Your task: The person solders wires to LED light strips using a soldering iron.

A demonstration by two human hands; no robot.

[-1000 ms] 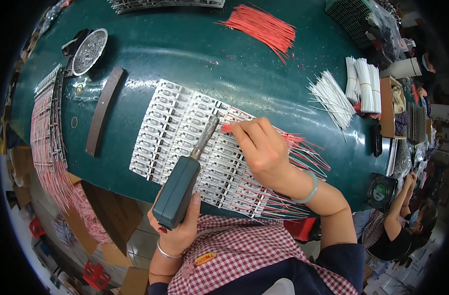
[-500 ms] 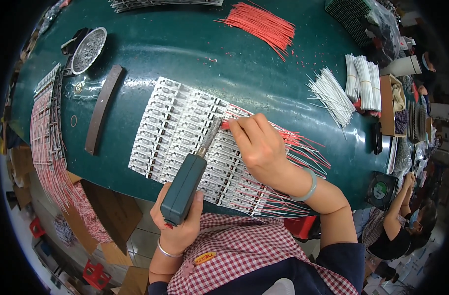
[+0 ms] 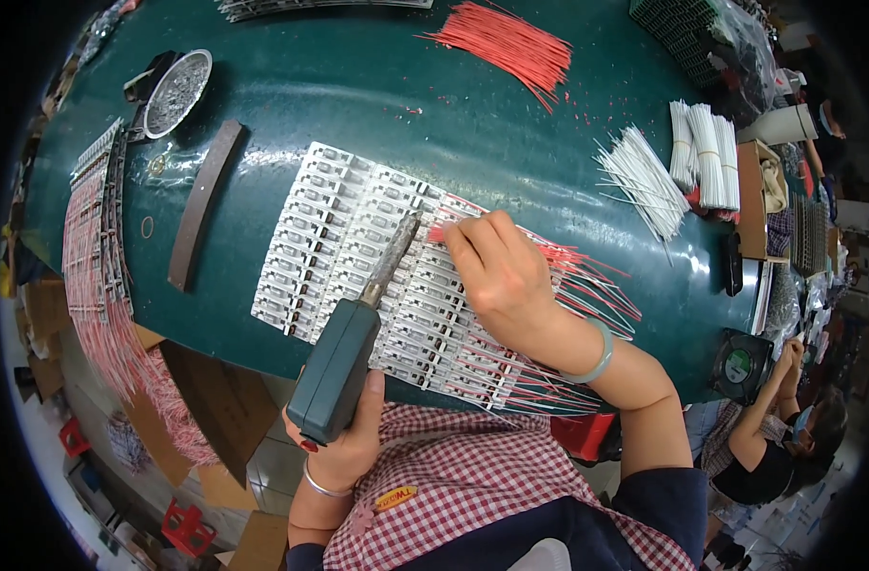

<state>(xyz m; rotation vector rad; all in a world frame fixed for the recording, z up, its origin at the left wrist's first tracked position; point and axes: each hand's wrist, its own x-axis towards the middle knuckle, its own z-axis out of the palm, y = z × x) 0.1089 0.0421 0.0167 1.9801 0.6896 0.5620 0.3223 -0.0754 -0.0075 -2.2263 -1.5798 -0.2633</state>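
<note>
My left hand (image 3: 344, 447) is wrapped round the handle of a dark green soldering gun (image 3: 334, 371). Its crusted grey metal tip (image 3: 396, 252) points away from me, over a white panel (image 3: 306, 224) with rows of small metal-fitted parts. Just right of the tip, my right hand (image 3: 506, 271) pinches a small bunch of red wires (image 3: 438, 233), their ends sticking out to the left of the fingers. Under and beyond that hand, red and white wires (image 3: 586, 285) trail from the panel's right side. Whether the tip touches the panel cannot be made out.
Loose red wires (image 3: 501, 48) lie at the back, white wires (image 3: 644, 181) and bundled ones (image 3: 705, 157) at right. On the left are a brown bar (image 3: 204, 205), a round metal dish (image 3: 179, 95) and stacked wired panels (image 3: 92, 238). A black fan (image 3: 739, 366) stands near another person.
The soldering gun and my left hand have shifted left, and the tip has drawn away from the red wires. My right hand stays almost in place, still pinching them.
</note>
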